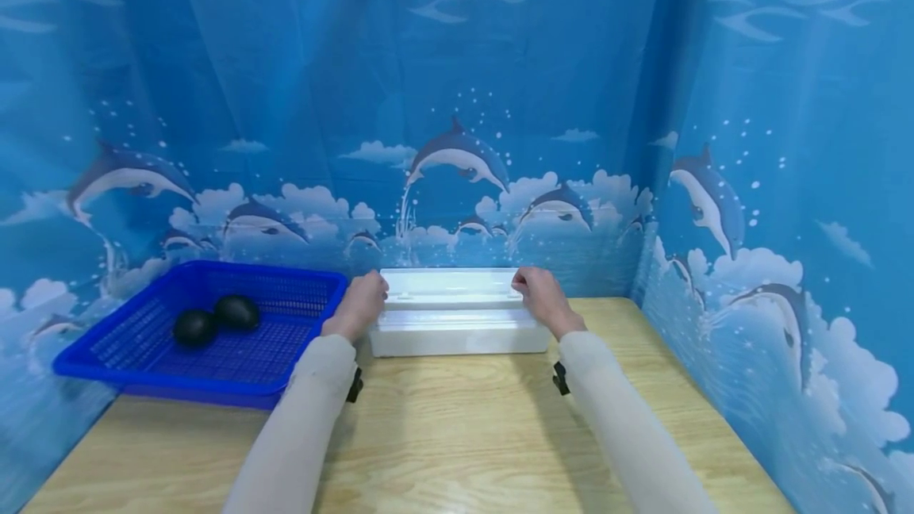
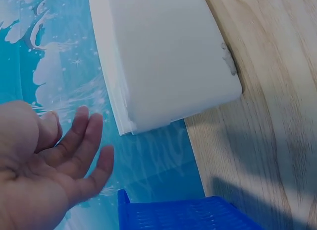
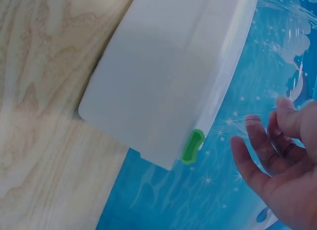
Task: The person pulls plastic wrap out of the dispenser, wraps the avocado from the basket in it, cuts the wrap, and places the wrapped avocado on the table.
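The long white box (image 1: 460, 342) sits towards the far side of the table (image 1: 450, 435), close to the curtain, with a green slider (image 3: 192, 146) at its right end. Clear film (image 3: 277, 54) seems to stretch above it, so transparent that I can hardly trace its edge. The left hand (image 1: 362, 304) and right hand (image 1: 546, 301) are over the two ends of the box, each apparently pinching that film between thumb and forefinger, the remaining fingers loosely bent.

What worries me is uneven pulling: if one hand draws harder, the sheet could skew, split or fold over and cling to itself. Neither hand seems to be bracing the box, so a stiff roll might drag it along or tip it.

Just left of it stands the blue basket (image 1: 200, 389), holding a dark oval fruit (image 1: 194, 327) and a second dark fruit (image 1: 237, 312) beside it. The left forearm is near its rim; a wide sweep could bump it. Behind everything hangs the dolphin curtain (image 1: 457, 46).
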Available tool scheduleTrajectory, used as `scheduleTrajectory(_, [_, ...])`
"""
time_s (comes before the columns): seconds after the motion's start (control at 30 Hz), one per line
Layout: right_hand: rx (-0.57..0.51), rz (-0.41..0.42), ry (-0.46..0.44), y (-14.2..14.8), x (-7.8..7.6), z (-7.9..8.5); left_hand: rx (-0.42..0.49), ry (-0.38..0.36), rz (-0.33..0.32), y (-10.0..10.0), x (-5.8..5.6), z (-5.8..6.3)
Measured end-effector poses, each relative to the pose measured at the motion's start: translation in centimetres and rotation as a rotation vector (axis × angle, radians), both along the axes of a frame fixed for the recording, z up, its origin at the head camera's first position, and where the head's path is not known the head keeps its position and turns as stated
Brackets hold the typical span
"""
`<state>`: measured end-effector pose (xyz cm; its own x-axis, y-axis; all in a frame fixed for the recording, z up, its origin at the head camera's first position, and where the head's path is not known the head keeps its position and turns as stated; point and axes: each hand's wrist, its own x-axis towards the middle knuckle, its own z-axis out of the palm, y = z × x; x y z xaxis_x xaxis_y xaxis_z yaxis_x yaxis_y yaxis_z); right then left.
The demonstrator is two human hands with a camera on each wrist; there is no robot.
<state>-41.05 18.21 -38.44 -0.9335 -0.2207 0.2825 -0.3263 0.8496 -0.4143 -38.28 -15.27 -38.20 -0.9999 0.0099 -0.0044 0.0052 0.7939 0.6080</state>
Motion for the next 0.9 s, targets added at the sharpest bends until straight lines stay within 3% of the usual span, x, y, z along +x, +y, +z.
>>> scheduleTrajectory(0.27, [-0.058,0.052,-0.031,0.3,-0.2,0.9,0.082,0.045,0.009,0.0,-0.5,0.6])
scheduleTrajectory(0.6, [-0.054,0.038,0.028,0.6,-0.3,2.1,0.129,0.075,-0.009,0.1,-0.9,1.4])
scheduleTrajectory(0.9, [-0.041,0.042,0.099,0.7,0.0,3.0,0.1,0.157,0.008,0.1,-0.9,2.2])
